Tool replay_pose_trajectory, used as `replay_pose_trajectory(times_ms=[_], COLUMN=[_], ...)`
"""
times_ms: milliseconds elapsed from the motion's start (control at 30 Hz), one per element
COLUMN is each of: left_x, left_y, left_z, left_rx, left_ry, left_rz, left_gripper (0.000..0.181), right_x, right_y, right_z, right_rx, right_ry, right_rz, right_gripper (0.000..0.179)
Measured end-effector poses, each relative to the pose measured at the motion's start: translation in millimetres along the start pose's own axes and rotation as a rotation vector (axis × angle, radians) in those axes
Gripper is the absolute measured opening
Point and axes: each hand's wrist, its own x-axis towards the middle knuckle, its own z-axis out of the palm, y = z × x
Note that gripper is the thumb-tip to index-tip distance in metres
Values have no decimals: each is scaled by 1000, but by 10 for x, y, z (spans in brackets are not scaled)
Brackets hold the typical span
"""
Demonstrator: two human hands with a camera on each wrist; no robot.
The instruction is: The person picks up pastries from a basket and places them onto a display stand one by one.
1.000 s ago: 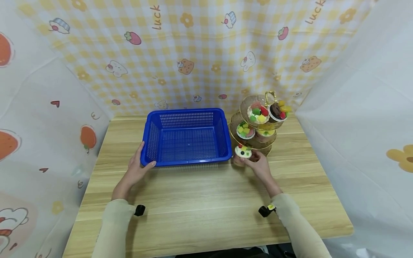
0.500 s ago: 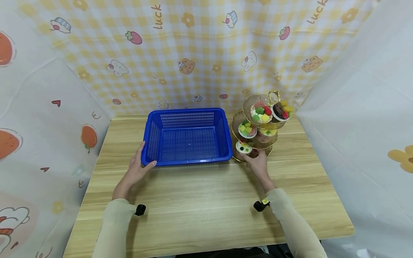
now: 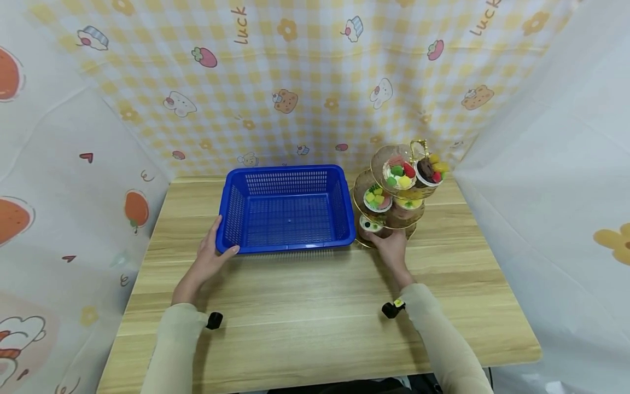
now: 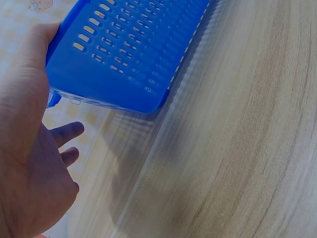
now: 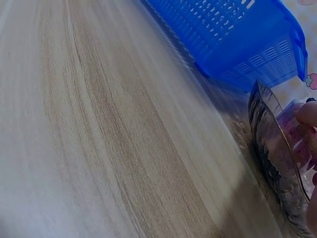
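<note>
My left hand (image 3: 209, 260) lies against the near left corner of a blue plastic basket (image 3: 287, 250). Its thumb touches the rim in the left wrist view, while other fingers extend loosely below. Under the middle tier of a three-tier dessert stand (image 3: 361, 183), my right hand (image 3: 394, 251) holds a cupcake (image 3: 369, 223) with a white top and dark berry bits. That cupcake is at the bottom tier, partly hidden by the tier above. In the right wrist view, fingertips (image 5: 308, 114) press the cupcake's clear cup (image 5: 296, 136) inside the tier's upturned rim.
Higher tiers carry more toy desserts: a cream cup with fruit (image 3: 400, 172), a chocolate cup (image 3: 429, 172), a fruit cup (image 3: 377, 198) and a yellow-topped one (image 3: 409, 203). The stand is close beside the basket's right end. A patterned curtain (image 3: 315, 82) hangs behind the wooden table (image 3: 305, 306).
My right hand has moved the white-topped cupcake back and inward, from the stand's front edge to beneath the middle tier. The stand has shifted slightly right. My left hand has stayed put.
</note>
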Motion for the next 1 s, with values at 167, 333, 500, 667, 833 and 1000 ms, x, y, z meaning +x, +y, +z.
replay_pose_trajectory(times_ms=[167, 333, 500, 667, 833, 1000], left_x=[-4, -13, -27, -25, -20, -25], left_y=[2, 5, 6, -1, -7, -29], left_z=[9, 8, 12, 14, -6, -26], left_rx=[4, -1, -7, -26, -70, -100], left_ry=[3, 6, 5, -3, -32, -54], left_rz=[-6, -15, -21, -19, -12, -3], left_gripper=[98, 98, 97, 97, 96, 96], right_x=[10, 5, 0, 4, 2, -80], right_y=[5, 2, -15, 3, 28, -37], right_z=[-5, -21, -26, -27, -47, -148], right_rx=[-77, -168, -209, -203, -168, -245], right_ry=[-3, -26, -34, -33, -50, -67], right_rz=[-10, -20, -31, -49, -61, -26], right_gripper=[80, 79, 80, 74, 69, 69])
